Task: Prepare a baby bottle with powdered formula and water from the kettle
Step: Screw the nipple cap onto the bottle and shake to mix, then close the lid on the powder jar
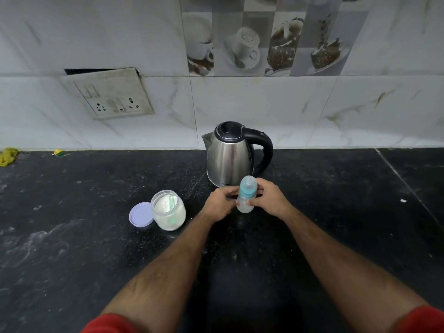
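On the black stone desk, in front of the tiled wall, stands one baby bottle, upright, with its teal collar and clear cap on and a pale, cloudy fill in its lower part. Two hands meet at it. The left hand pinches the bottle's body from the left with fingertips and thumb; the right hand curls round it from the right, fingers behind the collar and thumb on the front of the body. Two bare forearms run down to two red sleeves at the bottom edge.

Just behind the bottle sits one steel kettle, lid closed, spout to the left and black handle to the right. To the left of the hands is one clear jar of white powder, open, with one green scoop standing inside it. Its one lilac lid lies flat on the desk, touching the jar's left side.

On the wall hangs one switch-and-socket plate (it sits crooked, with a dark gap above it). At the desk's far left edge lie one yellow-green cloth and one small yellow item, too small to tell.
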Motion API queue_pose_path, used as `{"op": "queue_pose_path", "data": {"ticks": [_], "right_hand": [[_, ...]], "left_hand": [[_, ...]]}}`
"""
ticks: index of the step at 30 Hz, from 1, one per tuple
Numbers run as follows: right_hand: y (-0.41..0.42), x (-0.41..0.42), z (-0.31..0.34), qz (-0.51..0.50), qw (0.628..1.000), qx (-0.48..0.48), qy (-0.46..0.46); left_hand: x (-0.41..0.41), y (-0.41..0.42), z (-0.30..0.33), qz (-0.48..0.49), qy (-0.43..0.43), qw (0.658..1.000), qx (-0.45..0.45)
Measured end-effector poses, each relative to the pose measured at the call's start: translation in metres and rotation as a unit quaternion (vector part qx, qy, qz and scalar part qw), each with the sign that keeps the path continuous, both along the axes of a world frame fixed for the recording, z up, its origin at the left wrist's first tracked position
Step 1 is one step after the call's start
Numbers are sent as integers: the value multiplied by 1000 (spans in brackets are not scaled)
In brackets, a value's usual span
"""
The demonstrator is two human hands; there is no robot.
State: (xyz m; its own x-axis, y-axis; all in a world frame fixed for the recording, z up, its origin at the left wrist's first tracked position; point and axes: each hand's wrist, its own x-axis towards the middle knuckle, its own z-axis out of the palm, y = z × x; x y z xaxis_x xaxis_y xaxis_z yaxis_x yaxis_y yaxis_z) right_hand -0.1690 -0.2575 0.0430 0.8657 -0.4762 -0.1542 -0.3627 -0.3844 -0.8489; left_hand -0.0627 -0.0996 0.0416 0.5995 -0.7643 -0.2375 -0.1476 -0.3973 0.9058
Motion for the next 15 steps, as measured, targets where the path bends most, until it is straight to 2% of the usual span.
{"op": "queue_pose_path", "data": {"ticks": [9, 15], "right_hand": [[-16, 13, -11, 18, 1000, -2, 10], [-6, 4, -10, -18, 1000, 24, -1]], "left_hand": [[8, -12, -11, 0, -14, 1000, 10], [5, -7, -20, 4, -22, 1000, 21]]}}
